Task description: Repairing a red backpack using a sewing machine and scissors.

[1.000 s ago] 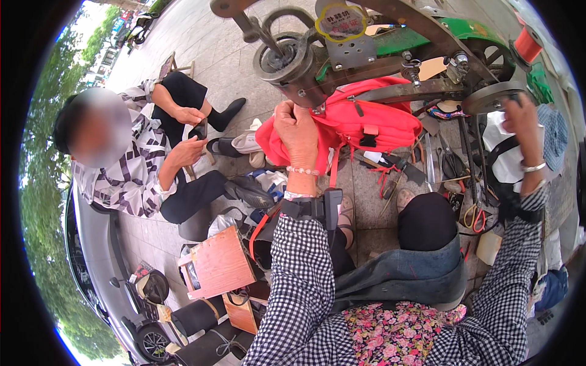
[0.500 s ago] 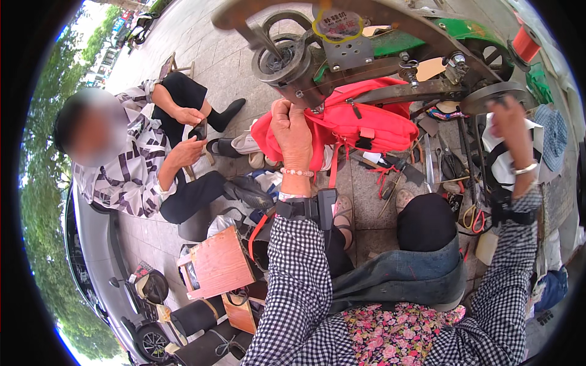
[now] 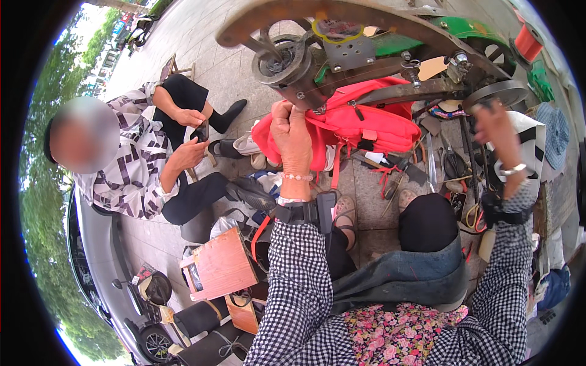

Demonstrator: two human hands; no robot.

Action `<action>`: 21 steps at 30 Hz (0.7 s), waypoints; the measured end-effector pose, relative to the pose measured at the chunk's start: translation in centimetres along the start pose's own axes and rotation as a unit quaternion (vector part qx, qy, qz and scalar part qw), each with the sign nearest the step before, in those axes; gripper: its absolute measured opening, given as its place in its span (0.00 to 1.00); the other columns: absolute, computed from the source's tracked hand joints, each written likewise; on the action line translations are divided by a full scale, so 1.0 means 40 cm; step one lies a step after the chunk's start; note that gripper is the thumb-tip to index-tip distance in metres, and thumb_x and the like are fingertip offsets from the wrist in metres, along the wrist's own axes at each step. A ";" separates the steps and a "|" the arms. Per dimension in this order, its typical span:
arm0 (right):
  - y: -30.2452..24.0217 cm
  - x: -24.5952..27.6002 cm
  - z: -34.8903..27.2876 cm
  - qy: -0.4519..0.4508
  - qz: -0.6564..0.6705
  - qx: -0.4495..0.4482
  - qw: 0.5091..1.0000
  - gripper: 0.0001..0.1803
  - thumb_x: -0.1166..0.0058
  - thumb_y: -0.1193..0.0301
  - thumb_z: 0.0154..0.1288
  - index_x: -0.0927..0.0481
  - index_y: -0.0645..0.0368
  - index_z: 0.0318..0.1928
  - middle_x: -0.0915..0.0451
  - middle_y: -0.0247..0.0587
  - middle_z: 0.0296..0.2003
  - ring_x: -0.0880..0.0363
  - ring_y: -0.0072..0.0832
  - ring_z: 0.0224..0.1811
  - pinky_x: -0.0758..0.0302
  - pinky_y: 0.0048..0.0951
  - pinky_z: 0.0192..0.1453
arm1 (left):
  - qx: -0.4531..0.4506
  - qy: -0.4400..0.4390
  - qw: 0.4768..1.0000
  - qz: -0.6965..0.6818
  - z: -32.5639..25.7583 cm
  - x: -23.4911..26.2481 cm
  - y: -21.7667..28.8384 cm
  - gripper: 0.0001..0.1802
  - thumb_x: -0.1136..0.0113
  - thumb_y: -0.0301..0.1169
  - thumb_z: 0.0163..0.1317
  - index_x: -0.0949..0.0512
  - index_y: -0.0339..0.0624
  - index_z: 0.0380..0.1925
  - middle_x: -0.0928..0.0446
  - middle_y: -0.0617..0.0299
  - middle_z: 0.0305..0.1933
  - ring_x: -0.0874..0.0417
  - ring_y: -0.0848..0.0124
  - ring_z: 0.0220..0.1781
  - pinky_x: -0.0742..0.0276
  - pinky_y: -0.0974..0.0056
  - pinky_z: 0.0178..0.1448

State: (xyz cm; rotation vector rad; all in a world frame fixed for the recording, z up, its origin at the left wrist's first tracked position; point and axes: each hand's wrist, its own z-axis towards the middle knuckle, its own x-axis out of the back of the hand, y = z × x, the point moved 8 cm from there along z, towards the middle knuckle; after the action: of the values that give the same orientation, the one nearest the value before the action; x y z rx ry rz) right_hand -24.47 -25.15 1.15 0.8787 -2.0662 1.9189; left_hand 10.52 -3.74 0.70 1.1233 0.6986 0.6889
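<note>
A red backpack (image 3: 381, 127) with black zips lies under the head of a hand-cranked sewing machine (image 3: 342, 76), its cloth running up to the needle end. My left hand (image 3: 291, 135) is closed on a fold of the red cloth, just beside the machine's lower tip. At the right end of the machine, my right hand (image 3: 500, 135) is closed around the dark crank handle of the hand wheel (image 3: 497, 93); its fingers are somewhat blurred. The exact needle point is hidden by the cloth and the machine head. A red thread spool (image 3: 527, 44) stands at the far right.
On the paving beyond my knees lie scissors (image 3: 453, 163), knives and other hand tools. To the left, a seated person (image 3: 131, 149) holds a phone. A wooden box (image 3: 223, 264) stands near my left arm, and a grey car (image 3: 101, 256) is parked farther left.
My right hand has moved a little left and down with the crank handle. The machine's upper lever has dropped at its left end. My left hand keeps its hold on the backpack.
</note>
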 end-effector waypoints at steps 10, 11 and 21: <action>0.441 0.203 0.232 0.092 -0.315 0.392 0.860 0.13 0.57 0.68 0.60 0.33 0.59 0.43 0.34 0.35 0.14 0.35 0.25 0.09 0.34 0.27 0.12 | 0.018 -0.047 0.998 -0.036 -0.017 -0.114 0.013 0.08 0.48 0.23 0.56 0.32 0.37 0.19 0.37 0.67 0.26 0.38 0.79 0.31 0.42 0.75 0.37; 0.360 0.004 0.174 -0.033 -0.188 0.000 0.982 0.17 0.56 0.65 0.58 0.35 0.61 0.45 0.32 0.37 0.16 0.33 0.25 0.09 0.33 0.26 0.12 | -0.006 -0.030 1.000 0.000 -0.015 -0.048 0.023 0.09 0.47 0.24 0.55 0.32 0.37 0.18 0.37 0.67 0.26 0.38 0.79 0.30 0.42 0.75 0.37; 0.174 0.256 0.162 0.086 -0.116 0.000 0.989 0.11 0.54 0.65 0.58 0.33 0.61 0.33 0.34 0.33 0.15 0.37 0.20 0.10 0.40 0.21 0.12 | -0.011 -0.014 1.000 -0.004 -0.028 -0.005 0.005 0.10 0.46 0.22 0.53 0.33 0.37 0.15 0.36 0.69 0.23 0.39 0.82 0.27 0.42 0.76 0.33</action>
State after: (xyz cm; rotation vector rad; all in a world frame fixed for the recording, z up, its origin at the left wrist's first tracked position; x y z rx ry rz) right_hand -34.80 -34.41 -0.40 0.8775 -1.7799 1.8035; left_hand 9.50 -3.23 0.62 1.1082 0.6696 0.6711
